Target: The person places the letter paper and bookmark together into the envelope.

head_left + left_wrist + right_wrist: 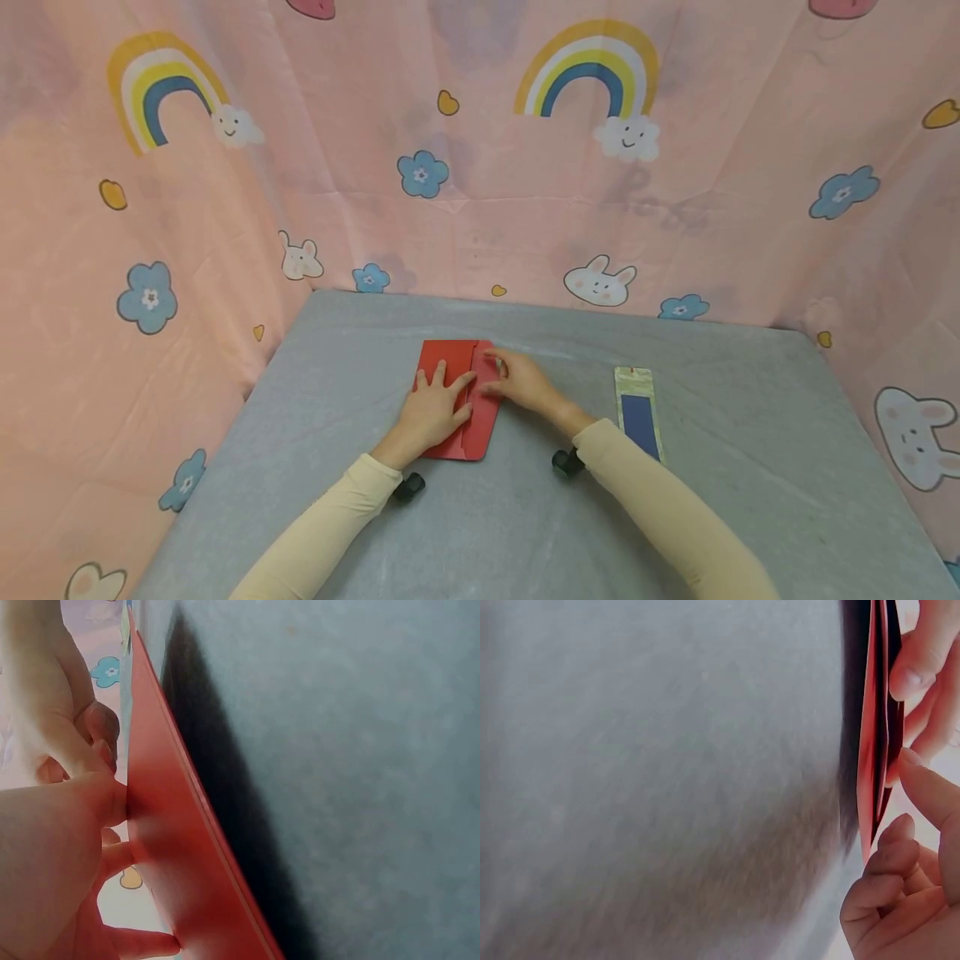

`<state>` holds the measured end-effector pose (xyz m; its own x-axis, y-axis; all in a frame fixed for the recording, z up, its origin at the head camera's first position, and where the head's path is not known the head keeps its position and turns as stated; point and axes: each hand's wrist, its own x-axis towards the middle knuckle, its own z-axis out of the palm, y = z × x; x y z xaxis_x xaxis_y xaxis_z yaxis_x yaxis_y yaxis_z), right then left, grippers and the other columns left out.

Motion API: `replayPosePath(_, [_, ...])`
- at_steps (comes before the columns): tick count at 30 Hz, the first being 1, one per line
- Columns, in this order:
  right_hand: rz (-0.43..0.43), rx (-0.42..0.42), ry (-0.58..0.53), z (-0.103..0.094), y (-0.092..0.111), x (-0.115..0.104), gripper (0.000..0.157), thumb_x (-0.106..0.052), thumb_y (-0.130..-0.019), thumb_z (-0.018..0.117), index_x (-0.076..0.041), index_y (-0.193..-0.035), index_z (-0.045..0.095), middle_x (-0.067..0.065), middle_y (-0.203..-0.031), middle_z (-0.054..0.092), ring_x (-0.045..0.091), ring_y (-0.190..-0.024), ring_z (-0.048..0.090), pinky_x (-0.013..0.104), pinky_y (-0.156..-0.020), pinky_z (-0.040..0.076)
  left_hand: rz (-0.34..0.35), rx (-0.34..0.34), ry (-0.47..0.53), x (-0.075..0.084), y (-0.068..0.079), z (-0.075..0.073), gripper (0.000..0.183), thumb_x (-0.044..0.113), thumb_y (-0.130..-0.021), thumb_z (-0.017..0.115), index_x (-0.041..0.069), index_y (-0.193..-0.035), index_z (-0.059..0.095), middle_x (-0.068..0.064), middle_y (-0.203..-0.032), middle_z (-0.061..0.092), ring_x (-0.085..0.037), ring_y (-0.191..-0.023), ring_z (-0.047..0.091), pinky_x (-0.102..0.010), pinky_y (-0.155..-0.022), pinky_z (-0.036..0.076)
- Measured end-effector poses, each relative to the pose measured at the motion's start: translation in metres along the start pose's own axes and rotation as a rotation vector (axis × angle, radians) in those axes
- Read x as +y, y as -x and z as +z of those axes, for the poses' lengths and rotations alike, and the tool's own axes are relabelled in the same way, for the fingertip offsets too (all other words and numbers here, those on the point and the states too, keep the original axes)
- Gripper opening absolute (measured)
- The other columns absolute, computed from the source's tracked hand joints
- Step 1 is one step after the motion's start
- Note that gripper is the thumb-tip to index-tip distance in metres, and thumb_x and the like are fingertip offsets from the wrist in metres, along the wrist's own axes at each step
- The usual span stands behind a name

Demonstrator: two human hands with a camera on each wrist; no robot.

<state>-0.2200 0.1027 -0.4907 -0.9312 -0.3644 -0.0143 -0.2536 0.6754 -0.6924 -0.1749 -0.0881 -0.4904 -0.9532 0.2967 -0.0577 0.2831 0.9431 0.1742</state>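
Note:
A red paper envelope (450, 450) lies on the grey-covered table, its long flap (486, 417) folded out to the right. My left hand (431, 412) rests on the envelope body with fingers spread. In the left wrist view, the thumb and fingertips of this left hand (45, 870) touch the red paper. At the flap is my right hand (525, 383), thumb and index finger apart. The right wrist view shows that right hand (922, 885) with its fingers loosely bent close beside the flap's edge, and the envelope's layers (870, 750) standing slightly apart.
A narrow pale packet with a dark blue panel (637, 417) lies to the right, its near end hidden by my right sleeve (667, 508). A pink patterned curtain (487, 225) hangs behind the table and along both sides.

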Motion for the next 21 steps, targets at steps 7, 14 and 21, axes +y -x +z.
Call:
replayPosePath(7, [-0.006,-0.015,-0.071,-0.022,0.018,0.007,0.067,-0.023,-0.086,0.077,-0.005,-0.144,0.049,0.002,-0.068,0.055,0.012,-0.052,0.051,0.024,-0.054,0.043,-0.005,-0.004,0.003,0.000,0.001,-0.001,0.057,0.045,-0.096,0.058,0.034,-0.149,0.042,-0.023,-0.157,0.037,-0.056,-0.137,0.040,-0.057,-0.086,0.056])
replayPosePath(14, [-0.033,0.030,-0.070,-0.051,0.044,0.029,0.064,-0.018,-0.088,0.075,-0.004,-0.144,0.049,0.005,-0.074,0.061,0.013,-0.060,0.051,0.027,-0.056,0.044,0.002,0.000,0.027,-0.002,0.000,0.001,0.058,0.045,-0.096,0.058,0.035,-0.150,0.040,-0.022,-0.158,0.035,-0.057,-0.138,0.038,-0.056,-0.086,0.056])
replayPosePath(21, [0.001,0.132,0.020,-0.078,0.075,0.064,0.061,-0.023,-0.087,0.076,-0.007,-0.141,0.053,0.004,-0.080,0.064,0.011,-0.061,0.055,0.027,-0.052,0.044,0.007,0.011,0.034,-0.003,0.000,0.001,0.058,0.044,-0.096,0.058,0.034,-0.150,0.041,-0.023,-0.157,0.036,-0.058,-0.137,0.038,-0.056,-0.086,0.057])
